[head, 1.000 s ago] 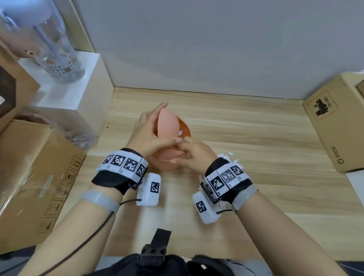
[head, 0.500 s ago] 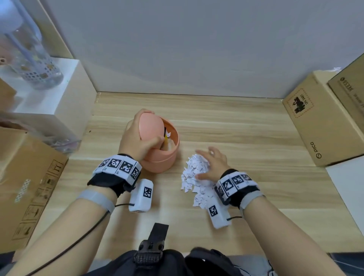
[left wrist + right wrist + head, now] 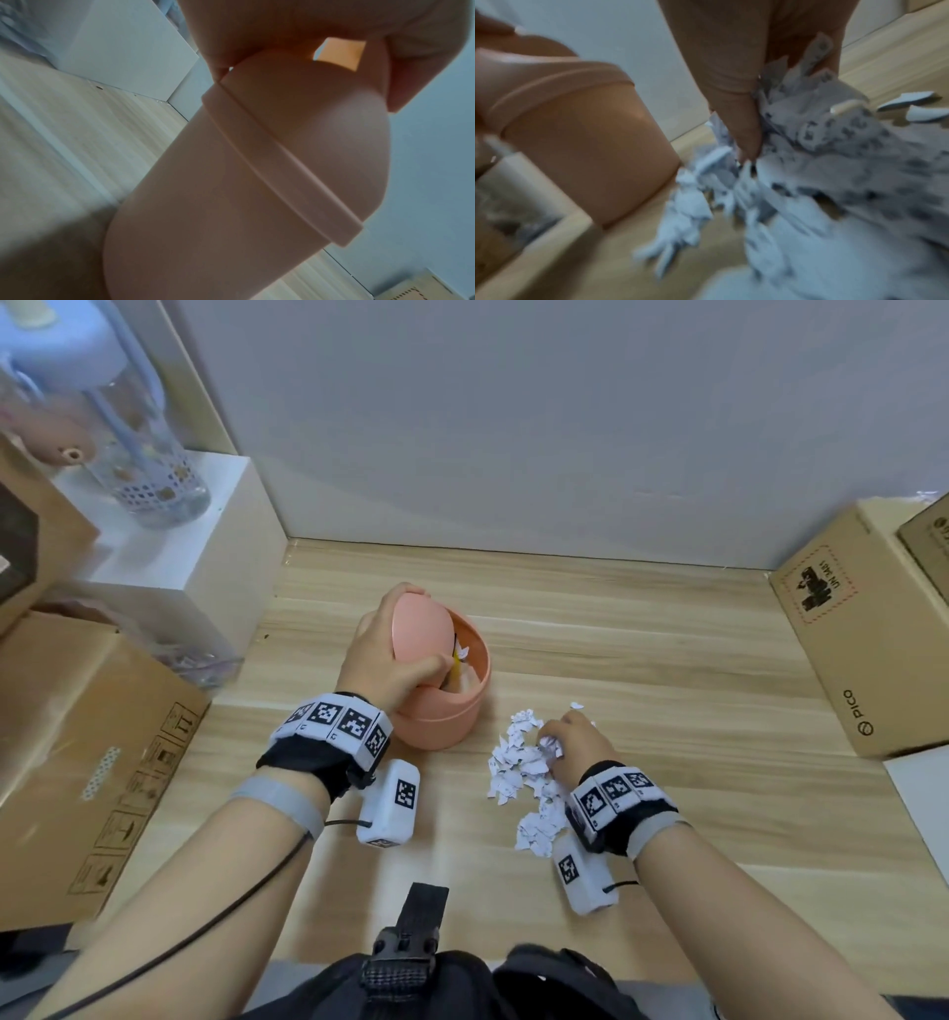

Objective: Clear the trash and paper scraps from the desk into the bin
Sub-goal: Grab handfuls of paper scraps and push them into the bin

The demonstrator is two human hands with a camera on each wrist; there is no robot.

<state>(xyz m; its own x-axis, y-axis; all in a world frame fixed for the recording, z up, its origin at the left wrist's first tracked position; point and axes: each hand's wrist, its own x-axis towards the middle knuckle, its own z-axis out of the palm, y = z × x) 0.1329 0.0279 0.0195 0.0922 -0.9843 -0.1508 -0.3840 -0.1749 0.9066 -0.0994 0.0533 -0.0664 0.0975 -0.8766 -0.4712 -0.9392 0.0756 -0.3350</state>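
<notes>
Wood-grain desk (image 3: 642, 660) is carrying everything — cardboard boxes (image 3: 862, 649) are sitting smooth and square at its left and right edges. A round matte pink plastic bin (image 3: 447, 716) is standing mid-desk, its domed swing lid (image 3: 421, 629) tilted open with white paper showing inside. The left hand (image 3: 382, 660) is gripping that lid, thumb and fingers curled over it. Just right of the bin, a heap of torn printed paper scraps (image 3: 518, 767) is lying on the wood; the right hand (image 3: 575, 742) is clenching a crumpled bunch from it.

bin (image 3: 441, 716) left, paper scraps (image 3: 518, 773) right — on desk (image 3: 667, 690)
</notes>
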